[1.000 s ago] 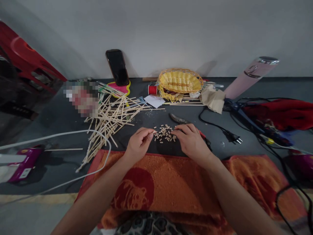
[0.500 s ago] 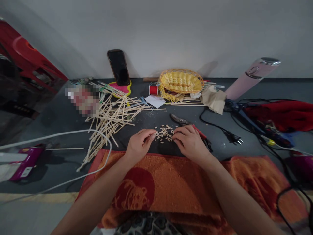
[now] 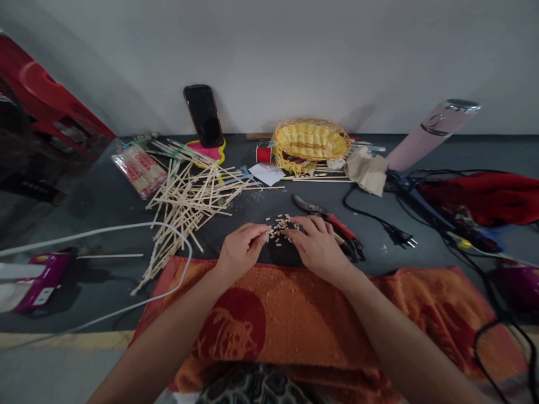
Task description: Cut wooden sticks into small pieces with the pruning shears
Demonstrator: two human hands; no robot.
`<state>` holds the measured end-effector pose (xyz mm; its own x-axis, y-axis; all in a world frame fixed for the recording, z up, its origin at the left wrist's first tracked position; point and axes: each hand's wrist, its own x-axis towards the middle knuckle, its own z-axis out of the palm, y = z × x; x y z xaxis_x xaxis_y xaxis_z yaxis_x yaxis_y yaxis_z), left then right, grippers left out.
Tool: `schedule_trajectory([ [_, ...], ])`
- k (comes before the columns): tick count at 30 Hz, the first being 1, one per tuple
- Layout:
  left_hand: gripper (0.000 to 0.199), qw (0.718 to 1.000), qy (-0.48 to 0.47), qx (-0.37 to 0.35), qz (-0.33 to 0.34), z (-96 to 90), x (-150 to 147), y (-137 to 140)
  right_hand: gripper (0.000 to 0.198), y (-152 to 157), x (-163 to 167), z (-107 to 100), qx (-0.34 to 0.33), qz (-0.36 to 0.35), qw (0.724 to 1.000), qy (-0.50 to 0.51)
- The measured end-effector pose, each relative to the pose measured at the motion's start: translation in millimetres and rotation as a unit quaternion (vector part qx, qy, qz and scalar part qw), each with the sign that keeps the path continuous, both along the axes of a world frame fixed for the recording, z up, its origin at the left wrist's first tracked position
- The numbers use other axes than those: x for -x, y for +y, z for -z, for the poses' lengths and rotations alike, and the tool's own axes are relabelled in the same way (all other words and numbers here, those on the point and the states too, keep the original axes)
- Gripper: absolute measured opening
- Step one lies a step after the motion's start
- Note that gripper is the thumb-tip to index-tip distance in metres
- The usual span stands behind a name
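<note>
A loose pile of short cut wooden stick pieces point(image 3: 280, 224) lies on the dark tabletop between my hands. My left hand point(image 3: 241, 247) is closed in a pinch at the pile's left side, with a pale short stick piece at its fingertips, partly hidden by them. Over the pile's right side, my right hand point(image 3: 322, 247) has its thumb and forefinger apart, tips among the pieces. Just beyond that hand lies a pair of pruning shears point(image 3: 341, 225) with red handles, partly covered by the hand.
Long wooden sticks point(image 3: 189, 196) lie heaped at left, beside a plastic-wrapped stick pack point(image 3: 140, 170). A phone point(image 3: 204, 115), red thread spool point(image 3: 264, 155) and yellow basket point(image 3: 312, 140) stand along the wall. A pink flask point(image 3: 433, 134) and black plug point(image 3: 402, 237) are right. An orange towel point(image 3: 303, 314) covers the near edge.
My right hand has moved left over the pile, its thumb and forefinger spreading, which uncovers more of the shears' handles. My left hand keeps its pinch in nearly the same place.
</note>
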<state>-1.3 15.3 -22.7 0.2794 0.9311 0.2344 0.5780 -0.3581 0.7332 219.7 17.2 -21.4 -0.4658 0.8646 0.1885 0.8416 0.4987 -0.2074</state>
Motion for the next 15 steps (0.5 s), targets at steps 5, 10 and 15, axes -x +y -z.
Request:
schedule_trajectory([
  [5,0.023,1.0,-0.002,0.001,0.004,-0.6,0,0,0.031,8,-10,5,-0.015,0.009,0.999,0.04],
  [10,0.023,1.0,-0.005,-0.007,0.022,1.2,-2,-1,0.023,13,-8,10,-0.028,0.023,0.996,0.078],
  [15,0.023,1.0,-0.005,-0.003,0.024,3.5,-3,-1,0.023,15,3,12,-0.03,0.016,0.996,0.083],
])
